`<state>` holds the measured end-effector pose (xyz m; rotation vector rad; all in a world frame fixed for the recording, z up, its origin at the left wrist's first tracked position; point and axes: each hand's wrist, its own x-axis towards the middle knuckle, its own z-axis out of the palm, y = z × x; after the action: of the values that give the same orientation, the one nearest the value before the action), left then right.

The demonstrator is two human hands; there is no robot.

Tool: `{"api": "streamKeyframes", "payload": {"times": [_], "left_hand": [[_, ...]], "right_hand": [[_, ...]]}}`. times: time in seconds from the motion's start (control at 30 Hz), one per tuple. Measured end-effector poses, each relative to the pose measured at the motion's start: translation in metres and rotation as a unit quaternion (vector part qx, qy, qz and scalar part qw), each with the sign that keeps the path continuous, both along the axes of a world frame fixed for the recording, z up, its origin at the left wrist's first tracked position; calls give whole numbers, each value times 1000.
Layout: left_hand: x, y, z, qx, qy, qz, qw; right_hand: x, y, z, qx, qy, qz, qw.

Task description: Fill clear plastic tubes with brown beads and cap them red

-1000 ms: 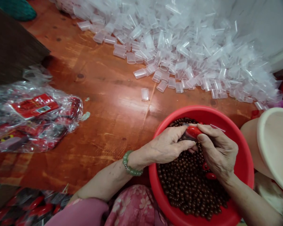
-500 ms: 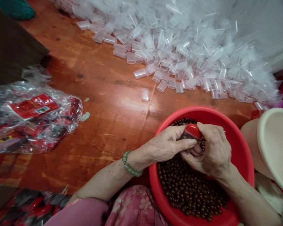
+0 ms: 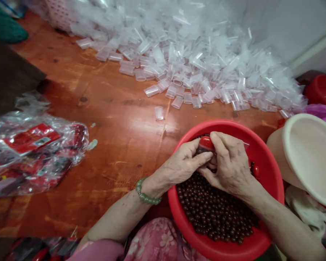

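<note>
A small glossy red plastic cap (image 3: 206, 143) is sitting between the left hand (image 3: 183, 163) and right hand (image 3: 229, 163), their fingers pinching it closely, just above a round red plastic basin (image 3: 273, 181) of dark brown beads (image 3: 212, 206); clear plastic tubes (image 3: 195, 83) are lying heaped beyond the basin.

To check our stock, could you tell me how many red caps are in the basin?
2: one red cap held between the left hand and right hand, another by the red basin's right wall. Others may be hidden beneath them.
</note>
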<state>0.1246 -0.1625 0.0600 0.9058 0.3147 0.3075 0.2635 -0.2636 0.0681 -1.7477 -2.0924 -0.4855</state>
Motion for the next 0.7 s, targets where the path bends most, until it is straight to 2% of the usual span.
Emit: {"api": "streamKeyframes", "payload": {"times": [0.13,0.3,0.43,0.5,0.6,0.7], "left_hand": [[-1,-2,-4,28,9,-9,1000],[-5,-10,-4,10,9,-19,1000],[-13,-21,-1,8,31,10,999],[-19,-27,0,23,50,39,998],[-34,-36,8,20,101,85,991],[-67,-41,23,44,180,136,973]], "right_hand": [[-2,0,2,26,-11,35,999],[3,1,4,34,9,103,994],[-2,-4,9,37,10,128,991],[-8,-7,16,10,7,137,990],[-13,-13,29,-90,29,147,985],[-3,-19,40,-175,81,166,967]]}}
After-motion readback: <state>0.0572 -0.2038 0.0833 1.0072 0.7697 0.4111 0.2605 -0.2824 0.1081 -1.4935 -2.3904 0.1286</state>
